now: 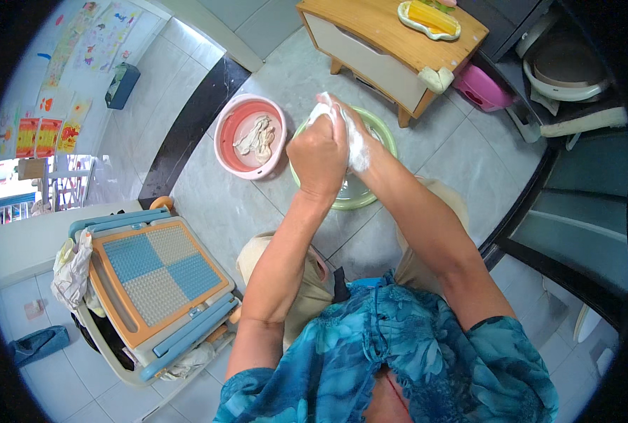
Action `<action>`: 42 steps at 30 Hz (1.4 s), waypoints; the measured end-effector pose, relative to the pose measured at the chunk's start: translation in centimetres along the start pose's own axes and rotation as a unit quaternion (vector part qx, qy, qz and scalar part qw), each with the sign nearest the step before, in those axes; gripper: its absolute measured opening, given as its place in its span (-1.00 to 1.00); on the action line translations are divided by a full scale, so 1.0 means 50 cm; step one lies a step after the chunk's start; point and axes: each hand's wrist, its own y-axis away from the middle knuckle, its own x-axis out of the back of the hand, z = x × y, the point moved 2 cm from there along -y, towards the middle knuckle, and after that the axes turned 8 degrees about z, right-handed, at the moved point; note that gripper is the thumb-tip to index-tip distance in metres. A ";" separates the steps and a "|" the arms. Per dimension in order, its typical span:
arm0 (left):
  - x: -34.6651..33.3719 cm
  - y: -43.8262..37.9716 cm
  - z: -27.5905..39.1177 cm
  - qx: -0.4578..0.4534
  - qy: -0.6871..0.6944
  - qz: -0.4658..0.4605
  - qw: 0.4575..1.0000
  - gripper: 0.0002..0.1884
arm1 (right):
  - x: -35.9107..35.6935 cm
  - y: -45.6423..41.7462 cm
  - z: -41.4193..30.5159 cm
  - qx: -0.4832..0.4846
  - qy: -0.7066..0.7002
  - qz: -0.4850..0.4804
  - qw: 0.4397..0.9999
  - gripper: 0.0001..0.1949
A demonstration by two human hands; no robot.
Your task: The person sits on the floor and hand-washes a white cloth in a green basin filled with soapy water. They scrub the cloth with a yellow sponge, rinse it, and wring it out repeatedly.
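My left hand (318, 153) is a fist, pressed against my right hand (352, 124) above a green basin (387, 135) on the floor. White, foamy cloth (322, 108) shows between the two hands, and suds cover the right wrist. Both hands grip this cloth. The basin is largely hidden behind the hands and forearms; some liquid shows in its lower part. To the left of it stands a pink basin (223, 138) with crumpled off-white cloths (258, 140) in it.
A wooden cabinet (366, 50) with a yellow item (431, 18) on top stands beyond the basins. A magenta basin (483, 89) sits beside it. At the left is a folding unit with a studded blue-and-grey board (163, 272); my knees flank the near floor.
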 end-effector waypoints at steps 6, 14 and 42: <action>-0.010 -0.085 -0.104 0.055 -0.093 0.026 0.994 -0.56 | -0.084 0.037 0.052 0.106 0.043 0.141 0.983 -0.80; -0.005 -0.055 -0.031 0.042 -0.026 0.030 0.998 -0.57 | -0.034 0.000 0.037 0.063 -0.008 0.038 0.997 -0.82; -0.004 -0.080 -0.071 0.097 -0.071 0.038 0.992 -0.59 | -0.088 0.048 0.031 0.124 0.112 0.140 0.976 -0.79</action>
